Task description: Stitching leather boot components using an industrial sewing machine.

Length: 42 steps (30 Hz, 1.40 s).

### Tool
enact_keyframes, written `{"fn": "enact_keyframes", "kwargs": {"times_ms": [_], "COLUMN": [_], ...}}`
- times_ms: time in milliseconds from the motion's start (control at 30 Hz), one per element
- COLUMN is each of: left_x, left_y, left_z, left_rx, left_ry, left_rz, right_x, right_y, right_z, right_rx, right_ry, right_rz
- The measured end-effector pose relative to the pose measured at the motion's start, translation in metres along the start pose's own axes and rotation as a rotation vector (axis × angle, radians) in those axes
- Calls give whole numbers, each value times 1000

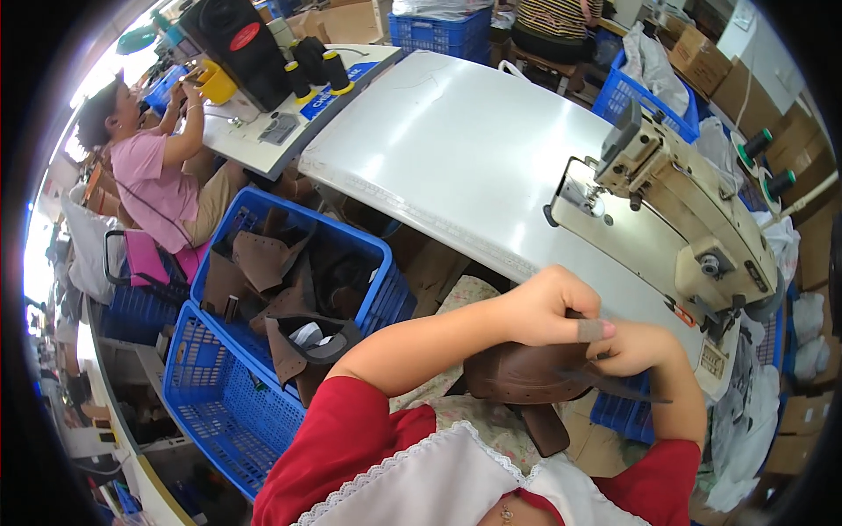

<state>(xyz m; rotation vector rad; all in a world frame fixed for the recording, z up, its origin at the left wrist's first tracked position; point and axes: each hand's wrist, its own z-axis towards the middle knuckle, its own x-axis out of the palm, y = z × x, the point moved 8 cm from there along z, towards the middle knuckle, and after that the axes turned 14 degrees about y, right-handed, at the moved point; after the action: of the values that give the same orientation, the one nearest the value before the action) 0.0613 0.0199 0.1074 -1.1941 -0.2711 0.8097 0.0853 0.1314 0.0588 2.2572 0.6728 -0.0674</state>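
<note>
Over my lap, in front of the table edge, I hold a brown leather piece (509, 373) with a rounded lower edge. A broad brown strap (548, 430) hangs below it, and a thin dark strip (627, 386) sticks out to the right. My left hand (551, 307) is closed at the top of the leather, its thumb, wrapped in a tan band, pointing right. Against that thumb, my right hand (633, 349) is closed with bent fingers on the leather's right side. The exact grip points are hidden behind the fingers.
A sewing machine (667, 184) stands on the white table (438, 131), with orange-handled snips (680, 314) by its base. Left of me, a blue crate (386, 289) holds brown leather pieces; another blue crate (219, 412) adjoins it. A co-worker (162, 175) sits at a machine, far left.
</note>
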Motion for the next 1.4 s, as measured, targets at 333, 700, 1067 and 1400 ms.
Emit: {"fn": "enact_keyframes", "kwargs": {"times_ms": [333,700,1067,1400], "left_x": [25,-15,2,13], "left_y": [-56,-35,-27,11], "left_z": [27,-3,1,17], "left_rx": [531,381,355,276], "left_ry": [-62,3,54,117], "left_rz": [416,247,319,181], "right_x": [-20,-49,11,7], "right_y": [28,49,-54,-24], "right_z": [54,101,73,80], "right_rx": [-154,-165,179,-408], "right_ry": [-260,-297,-146,-246], "right_rz": [166,154,244,502]}}
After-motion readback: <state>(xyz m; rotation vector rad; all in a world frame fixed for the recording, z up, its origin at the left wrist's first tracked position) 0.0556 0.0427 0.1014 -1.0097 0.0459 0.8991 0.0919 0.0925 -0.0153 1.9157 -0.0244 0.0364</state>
